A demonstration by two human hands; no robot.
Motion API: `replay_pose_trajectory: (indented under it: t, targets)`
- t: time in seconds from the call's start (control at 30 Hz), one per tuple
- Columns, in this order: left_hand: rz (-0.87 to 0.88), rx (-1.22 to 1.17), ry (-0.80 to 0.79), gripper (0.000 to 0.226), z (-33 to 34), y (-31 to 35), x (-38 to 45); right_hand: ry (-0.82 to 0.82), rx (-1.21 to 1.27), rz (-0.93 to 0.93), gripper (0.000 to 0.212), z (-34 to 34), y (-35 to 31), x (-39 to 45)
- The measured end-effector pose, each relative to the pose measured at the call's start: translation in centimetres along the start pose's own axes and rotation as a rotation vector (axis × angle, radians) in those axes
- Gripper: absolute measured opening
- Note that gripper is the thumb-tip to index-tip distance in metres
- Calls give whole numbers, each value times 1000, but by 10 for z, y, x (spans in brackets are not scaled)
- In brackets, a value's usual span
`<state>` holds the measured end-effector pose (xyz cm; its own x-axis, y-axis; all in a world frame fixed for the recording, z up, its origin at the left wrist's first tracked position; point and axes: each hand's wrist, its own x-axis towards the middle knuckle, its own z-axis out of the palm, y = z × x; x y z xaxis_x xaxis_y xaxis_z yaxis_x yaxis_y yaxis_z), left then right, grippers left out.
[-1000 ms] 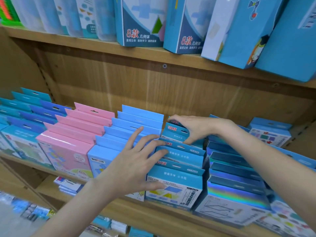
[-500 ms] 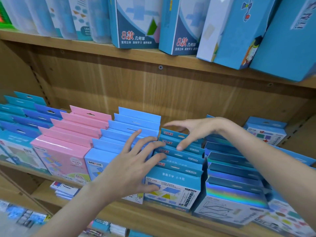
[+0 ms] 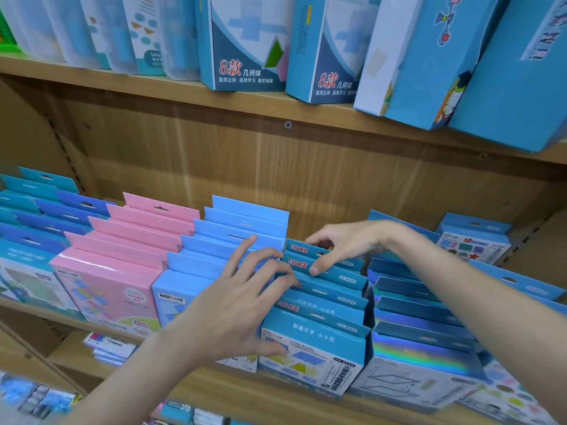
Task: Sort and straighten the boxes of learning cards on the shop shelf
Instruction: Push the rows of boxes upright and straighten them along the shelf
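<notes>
Rows of card boxes with hanging tabs stand on the wooden shelf (image 3: 233, 391). From the left the rows are dark blue and teal (image 3: 46, 216), pink (image 3: 122, 259), light blue (image 3: 236, 222), teal (image 3: 325, 305) and holographic (image 3: 423, 335). My left hand (image 3: 233, 305) lies with spread fingers across the seam between the light blue and teal rows, its thumb against the front teal box. My right hand (image 3: 346, 243) reaches over the back of the teal row. Its thumb and curled fingers pinch the tabs of the rear teal boxes.
Tall blue boxes (image 3: 251, 44) stand on the upper shelf (image 3: 153, 87), those at the right leaning out overhead. More card boxes (image 3: 472, 243) sit at the far right behind my forearm. Loose packs (image 3: 107, 348) lie on the shelf below.
My right hand has drawn forward from the very back of the teal row and curled its fingers onto the tabs. My left hand has barely moved.
</notes>
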<state>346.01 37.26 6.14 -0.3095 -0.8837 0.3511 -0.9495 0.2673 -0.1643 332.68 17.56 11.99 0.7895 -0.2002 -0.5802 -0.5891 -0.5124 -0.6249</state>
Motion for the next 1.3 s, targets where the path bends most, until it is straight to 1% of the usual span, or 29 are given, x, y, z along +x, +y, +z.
replay_pose_trajectory:
  t: [0.17,0.23,0.53,0.7,0.83,0.97,1.07,1.17,1.3]
  targets:
    - [15,4,43,63,-1,2,-1,17,-9,-12,28,2,0,-2]
    - [10,14,47,61,-2,3,-1,23,-14,-16,27,3,0,-3]
    - [-28,18,44,59,-2,7,-8,-2,-31,-5,34,5,-3,-6]
    - [-36,20,41,60,0,6,-11,82,-85,-37,50,8,-1,-9]
    - [-31,13,36,60,1,5,-12,112,-124,-49,53,8,0,-14]
    - [-27,28,45,64,2,5,-13,135,-155,-70,45,13,0,-16]
    - [-44,27,66,71,3,4,-14,206,-277,-93,40,18,-2,-13]
    - [-34,37,98,62,4,2,-16,232,-362,-101,39,18,-5,-11]
    - [-49,57,104,61,4,3,-18,208,-353,-114,37,14,-5,-9]
